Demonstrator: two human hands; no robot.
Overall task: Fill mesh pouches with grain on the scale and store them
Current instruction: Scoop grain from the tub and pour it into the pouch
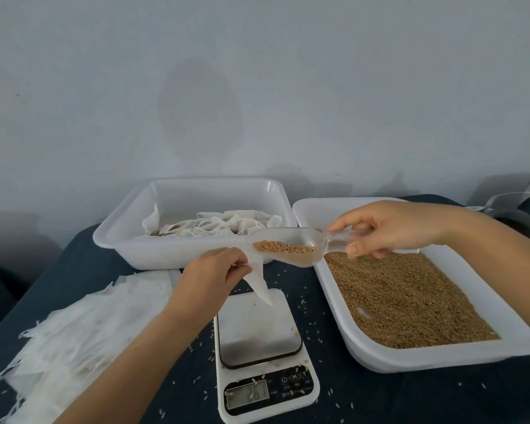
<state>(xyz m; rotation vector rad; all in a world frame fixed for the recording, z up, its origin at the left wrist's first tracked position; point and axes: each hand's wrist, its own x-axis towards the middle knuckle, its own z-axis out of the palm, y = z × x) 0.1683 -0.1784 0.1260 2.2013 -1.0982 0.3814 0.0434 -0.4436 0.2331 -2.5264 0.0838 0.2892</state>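
Right hand (392,228): fingers and thumb curled round the handle of 1 clear plastic scoop (291,246), held roughly level in the air beyond the scale's (263,347) far edge. The scoop bowl carries a shallow layer of brown grain (283,246); its mouth meets the top of the pouch.

Left hand (214,270): fingertips pinch the upper edge of 1 white mesh pouch (259,281). The pouch hangs limp, and its lower corner appears to touch the far part of the scale's metal platform.

Scale: 1 unit, white body, steel platform, display lit, digits too blurred to be sure of. A few grains lie on its panel.

Right of the scale: 1 white tray (410,356) covered with a layer of loose grain. The right hand and scoop handle cover part of its far-left corner.

Beyond the scale: 1 white tub (129,237) holding crumpled pouches (214,224), count not clear. The scoop bowl overlaps its near-right corner.

Left of the scale: 1 loose stack of flat empty pouches (83,328), too many to count; the left forearm crosses its near edge.

Everything rests on a dark blue cloth (410,399) strewn with stray grains.
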